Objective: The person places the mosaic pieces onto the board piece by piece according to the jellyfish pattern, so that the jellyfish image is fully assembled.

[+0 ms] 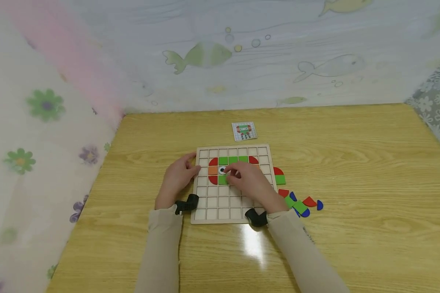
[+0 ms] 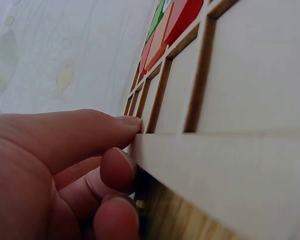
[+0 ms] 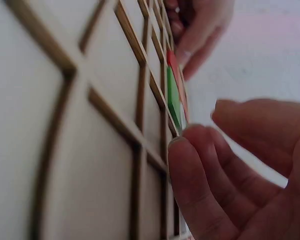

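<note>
A wooden grid board (image 1: 207, 202) lies on the table, bearing a pattern of red, orange and green tiles. Along its left edge my left hand (image 1: 179, 176) holds the board, the thumb on the rim and the other fingers curled against its side in the left wrist view. Over the pattern reaches my right hand (image 1: 252, 182), its fingertips at a white eye tile (image 1: 221, 170) beside an orange square (image 1: 213, 170). In the right wrist view the thumb stands apart from the fingers, and nothing shows between them. This hand hides part of the pattern.
Behind the board lies a small picture card (image 1: 244, 131) with a similar coloured figure. A red quarter-round (image 1: 278, 171) and a green square (image 1: 280, 180) touch the board's right side. Several loose tiles, including a red piece (image 1: 309, 201), are scattered near the right forearm.
</note>
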The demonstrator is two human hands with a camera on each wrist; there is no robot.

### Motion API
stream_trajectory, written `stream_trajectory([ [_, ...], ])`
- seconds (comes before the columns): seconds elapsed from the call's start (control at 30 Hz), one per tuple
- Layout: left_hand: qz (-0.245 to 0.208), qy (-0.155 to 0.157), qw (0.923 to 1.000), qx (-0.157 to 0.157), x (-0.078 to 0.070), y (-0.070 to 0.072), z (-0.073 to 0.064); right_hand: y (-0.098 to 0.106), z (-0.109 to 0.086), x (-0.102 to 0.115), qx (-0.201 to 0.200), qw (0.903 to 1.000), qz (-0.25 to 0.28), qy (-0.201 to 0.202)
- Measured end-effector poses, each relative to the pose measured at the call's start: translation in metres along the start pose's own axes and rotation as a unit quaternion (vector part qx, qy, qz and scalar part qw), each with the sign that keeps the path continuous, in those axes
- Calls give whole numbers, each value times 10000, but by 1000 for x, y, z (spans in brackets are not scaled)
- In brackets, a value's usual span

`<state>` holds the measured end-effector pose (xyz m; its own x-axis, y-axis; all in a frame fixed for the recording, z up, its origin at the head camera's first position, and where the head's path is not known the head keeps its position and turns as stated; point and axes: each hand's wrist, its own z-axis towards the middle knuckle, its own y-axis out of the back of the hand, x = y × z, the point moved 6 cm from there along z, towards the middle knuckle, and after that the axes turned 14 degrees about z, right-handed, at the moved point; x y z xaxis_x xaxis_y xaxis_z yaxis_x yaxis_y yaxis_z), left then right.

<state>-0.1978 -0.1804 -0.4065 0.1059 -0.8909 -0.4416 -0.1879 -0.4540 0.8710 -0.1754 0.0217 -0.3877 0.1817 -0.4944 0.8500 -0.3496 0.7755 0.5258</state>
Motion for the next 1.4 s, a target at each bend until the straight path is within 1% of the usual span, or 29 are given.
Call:
stream_trajectory([
  [0.13,44,-21,10000,-37,1,0,0,10,0,-4,105,9998,-88,107],
  [0.23,58,-38,10000,-35,0,0,1,18,-2,-8,215,9996,-147,100],
  [0.33,56,-26,10000,-21,0,0,1,27,-4,-14,391,9991,-144,-41],
  [0.47,-13,6,10000,-14,0,0,0,41,-10,-24,578,9977,-56,-344],
  [0.6,-104,11,9999,1,-1,-4,0,57,-16,-36,475,9973,-10,-562],
  [0.73,-104,18,9999,16,-2,-7,-1,70,-25,-51,395,9959,50,-810],
  [0.8,-72,-34,10000,9,-2,-7,-1,74,-29,-57,428,9947,72,-930],
  [0.97,-12,-163,9999,8,-4,-7,-1,86,-37,-67,459,9935,16,-1044],
  [1.13,25,-139,9999,-58,-4,-3,-1,96,-41,-73,542,9907,63,-1243],
  [1.27,74,-120,9999,-83,-3,0,0,99,-42,-72,690,9899,187,-1224],
  [1.4,90,-113,9999,-64,-2,1,0,101,-44,-71,817,9879,206,-1304],
])
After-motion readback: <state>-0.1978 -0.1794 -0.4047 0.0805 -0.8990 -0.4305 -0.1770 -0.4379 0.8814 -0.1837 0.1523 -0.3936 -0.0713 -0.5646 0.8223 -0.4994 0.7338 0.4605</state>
